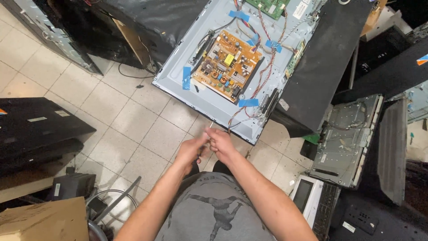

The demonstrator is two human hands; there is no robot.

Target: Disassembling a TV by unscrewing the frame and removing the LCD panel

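My left hand (192, 149) and my right hand (220, 142) meet in front of my body, fingers pinched together on a thin pale wire (210, 127) that sticks up between them. Just beyond the hands lies an opened flat screen (178, 85), its grey metal back facing up. An orange power board (226, 65) sits in its middle, a green board (269, 6) at its far end. Red and white cables (263, 73) run along the panel, held by blue tape strips (248, 102). The panel's near corner is closest to my right hand.
A black cover (321, 62) lies under the panel's right side. Another bare metal chassis (345, 140) and a white device (307, 194) sit at right. A black screen (35, 129) lies at left, a cardboard box (42, 221) at bottom left. Tiled floor (129, 125) shows between.
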